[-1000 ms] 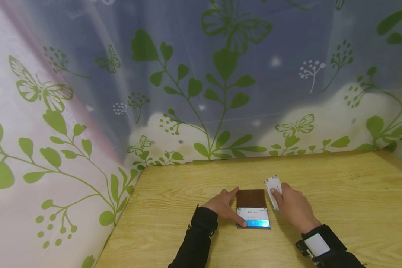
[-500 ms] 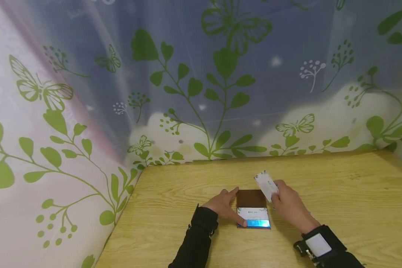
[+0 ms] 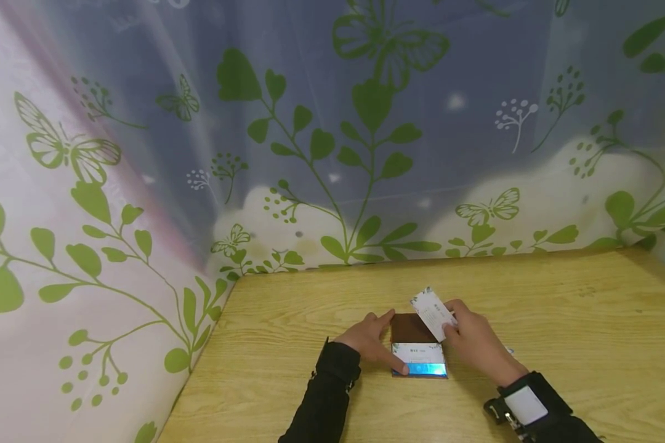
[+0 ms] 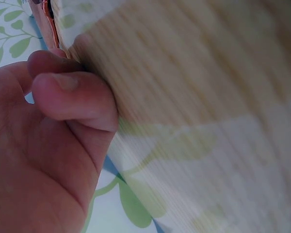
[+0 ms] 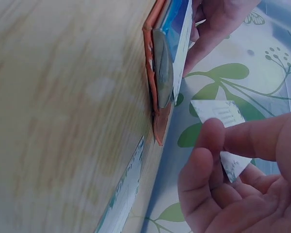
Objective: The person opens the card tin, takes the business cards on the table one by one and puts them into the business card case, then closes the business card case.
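A brown card case [image 3: 407, 327] lies unfolded on the table, its plain flap toward the back. White printed cards [image 3: 418, 352] sit in its near half, above a shiny blue strip [image 3: 429, 370]. My left hand [image 3: 368, 339] rests along the case's left side, the straight thumb pressing the near left corner and the index fingertip at the far left corner. Between thumb and fingers, my right hand [image 3: 479, 338] pinches a white business card [image 3: 431, 312], held tilted over the flap's right part. In the right wrist view, this card shows above the curled fingers [image 5: 196, 170].
Another printed card [image 5: 123, 194] lies on the table right of the case, mostly hidden under my right hand in the head view. The wood-grain table [image 3: 288, 301] meets a leaf-and-butterfly patterned curtain [image 3: 310, 154] at the back and left.
My right hand has swung the business card left, from beside the case to over its flap, turning its printed face into view. The left hand and the case have stayed put.
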